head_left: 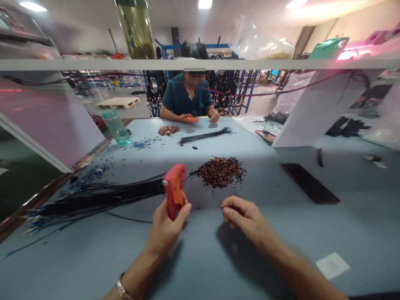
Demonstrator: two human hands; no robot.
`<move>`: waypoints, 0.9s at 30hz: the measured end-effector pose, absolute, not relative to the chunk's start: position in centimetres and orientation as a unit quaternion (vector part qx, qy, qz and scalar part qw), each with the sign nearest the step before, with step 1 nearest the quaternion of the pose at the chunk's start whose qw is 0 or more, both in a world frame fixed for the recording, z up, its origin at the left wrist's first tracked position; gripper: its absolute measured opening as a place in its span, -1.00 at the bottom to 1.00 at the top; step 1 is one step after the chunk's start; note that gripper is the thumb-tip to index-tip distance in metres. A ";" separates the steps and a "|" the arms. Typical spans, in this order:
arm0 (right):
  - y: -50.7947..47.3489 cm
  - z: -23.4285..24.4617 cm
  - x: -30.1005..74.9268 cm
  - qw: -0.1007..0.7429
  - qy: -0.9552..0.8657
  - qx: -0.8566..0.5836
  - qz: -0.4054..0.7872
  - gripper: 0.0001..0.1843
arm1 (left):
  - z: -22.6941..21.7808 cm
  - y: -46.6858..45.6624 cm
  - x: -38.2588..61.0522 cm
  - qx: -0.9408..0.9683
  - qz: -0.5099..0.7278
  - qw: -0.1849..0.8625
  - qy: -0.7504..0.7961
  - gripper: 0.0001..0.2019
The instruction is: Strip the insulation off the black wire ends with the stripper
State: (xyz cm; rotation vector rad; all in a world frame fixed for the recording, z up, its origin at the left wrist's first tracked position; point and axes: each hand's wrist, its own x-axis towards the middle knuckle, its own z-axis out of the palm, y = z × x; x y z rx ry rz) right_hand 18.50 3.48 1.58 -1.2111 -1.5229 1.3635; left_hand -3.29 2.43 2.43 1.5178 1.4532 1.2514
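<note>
My left hand [167, 227] is wrapped around a red-orange hand crimping tool [174, 189], held upright above the blue table [218, 258]. My right hand [245, 216] hovers just to the right with its fingers curled in a pinch; whatever it holds is too small to make out. A bundle of thin black wires [93, 200] with blue ends lies on the table to the left, reaching toward the tool. A pile of small dark and copper-coloured parts [220, 171] sits just beyond my hands.
A dark phone [309, 183] lies at the right, a white slip [333, 265] nearer me. Across the table a person in a dark shirt [187, 100] holds another red tool, with a wire bundle [204, 135], a parts pile [168, 130] and a green bottle [117, 127] nearby.
</note>
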 end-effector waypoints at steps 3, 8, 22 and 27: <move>3.8 1.3 18.8 0.378 -0.644 -0.469 0.472 -0.80 | 3.1 3.0 -3.8 0.369 0.579 0.537 0.491 -0.78; 3.7 0.5 18.5 0.339 -0.717 -0.449 0.412 -0.82 | 3.5 3.5 -4.2 0.153 0.582 0.687 0.407 -0.82; 2.3 1.3 17.6 0.352 -0.679 -0.429 0.481 -0.87 | 1.4 0.9 -1.8 0.291 0.470 0.784 0.283 -0.77; 2.3 1.1 17.3 0.346 -0.667 -0.434 0.497 -0.85 | 1.5 1.0 -1.7 0.285 0.460 0.792 0.283 -0.78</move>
